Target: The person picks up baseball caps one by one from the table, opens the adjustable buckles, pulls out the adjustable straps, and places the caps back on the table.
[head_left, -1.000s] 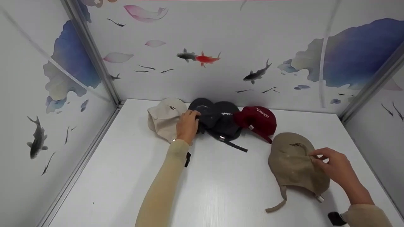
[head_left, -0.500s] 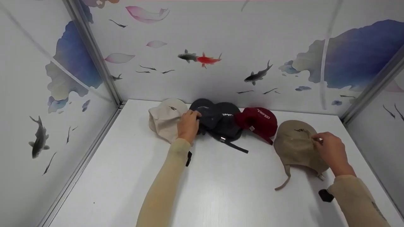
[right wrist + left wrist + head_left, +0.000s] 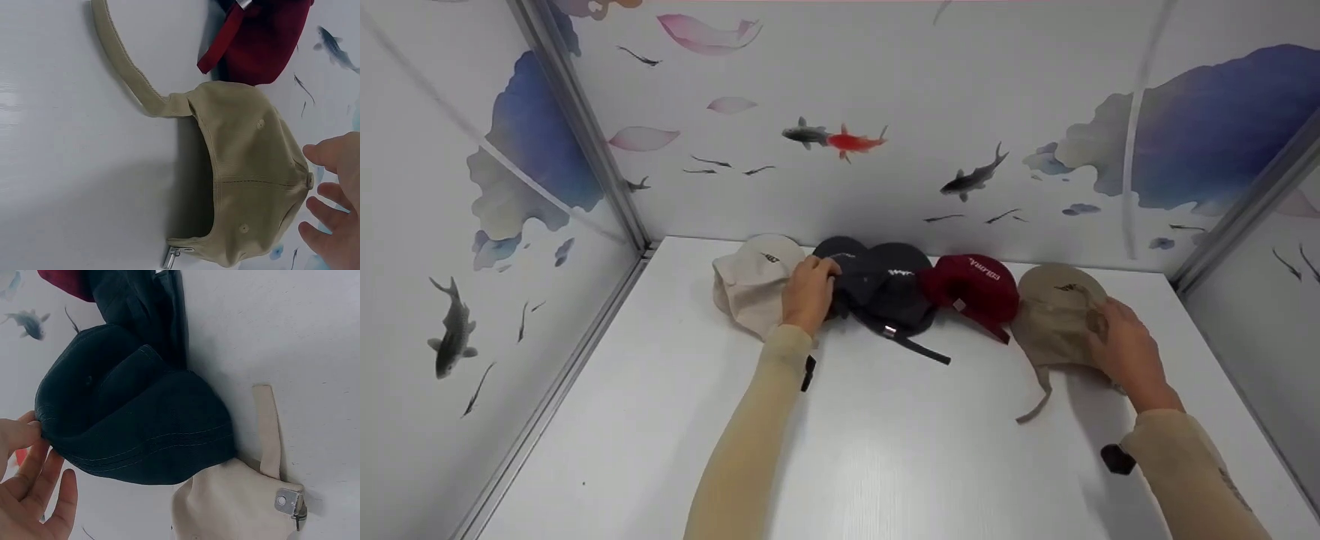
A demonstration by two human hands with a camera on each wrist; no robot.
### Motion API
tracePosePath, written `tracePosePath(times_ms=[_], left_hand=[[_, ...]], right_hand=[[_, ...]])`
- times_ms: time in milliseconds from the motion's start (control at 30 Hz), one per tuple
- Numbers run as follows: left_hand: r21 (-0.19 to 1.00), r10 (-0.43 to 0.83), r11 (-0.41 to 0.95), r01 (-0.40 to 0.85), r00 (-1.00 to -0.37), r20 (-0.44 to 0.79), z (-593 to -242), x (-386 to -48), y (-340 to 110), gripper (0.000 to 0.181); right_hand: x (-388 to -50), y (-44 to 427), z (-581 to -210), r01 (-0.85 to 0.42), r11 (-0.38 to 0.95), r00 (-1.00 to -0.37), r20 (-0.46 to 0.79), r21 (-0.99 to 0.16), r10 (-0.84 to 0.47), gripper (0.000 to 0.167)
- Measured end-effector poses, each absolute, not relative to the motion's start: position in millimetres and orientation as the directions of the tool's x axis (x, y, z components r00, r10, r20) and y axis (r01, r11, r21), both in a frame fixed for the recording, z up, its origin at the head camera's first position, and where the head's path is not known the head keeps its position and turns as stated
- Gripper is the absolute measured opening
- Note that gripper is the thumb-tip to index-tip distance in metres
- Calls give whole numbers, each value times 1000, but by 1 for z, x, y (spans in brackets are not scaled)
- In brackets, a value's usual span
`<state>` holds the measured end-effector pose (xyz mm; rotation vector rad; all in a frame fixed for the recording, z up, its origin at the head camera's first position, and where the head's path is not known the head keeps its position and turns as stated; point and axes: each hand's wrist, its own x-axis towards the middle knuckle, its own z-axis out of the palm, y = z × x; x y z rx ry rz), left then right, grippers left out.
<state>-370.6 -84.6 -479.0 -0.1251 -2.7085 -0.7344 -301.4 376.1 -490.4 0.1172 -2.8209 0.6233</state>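
Observation:
Several baseball caps stand in a row along the back of the white table. My left hand (image 3: 808, 294) pinches the crown of a dark cap (image 3: 140, 422) between thumb and fingers, beside the cream cap (image 3: 746, 289). A second dark cap (image 3: 901, 300) touches it on the right. At the row's right end sits the khaki cap (image 3: 1046, 326), its strap hanging toward the front. My right hand (image 3: 1132, 349) is at this cap's crown; in the right wrist view its fingers are spread and apart from the top button.
A red cap (image 3: 973, 289) lies between the second dark cap and the khaki one. The white table (image 3: 855, 450) reaches toward me. Behind the row rises a white wall (image 3: 885, 202) painted with fish, with side walls left and right.
The khaki cap has moved back in my right hand, from the front right to the row beside the red cap. Those fingers have since let go. My left hand stays at the dark cap.

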Motion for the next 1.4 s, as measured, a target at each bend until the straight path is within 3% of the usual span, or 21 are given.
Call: tracePosePath(times_ms=[400, 667, 1400], left_hand=[[472, 7, 850, 234, -900, 435, -450, -374, -87, 14], [506, 5, 824, 253, -898, 441, -431, -362, -93, 12], [577, 121, 709, 405, -877, 466, -403, -304, -80, 9]], right_hand=[[-279, 323, -478, -313, 862, -886, 448, -399, -115, 50], [-258, 276, -465, -401, 794, -870, 463, -458, -172, 49], [-238, 195, -450, -579, 717, -778, 525, -389, -344, 49]])
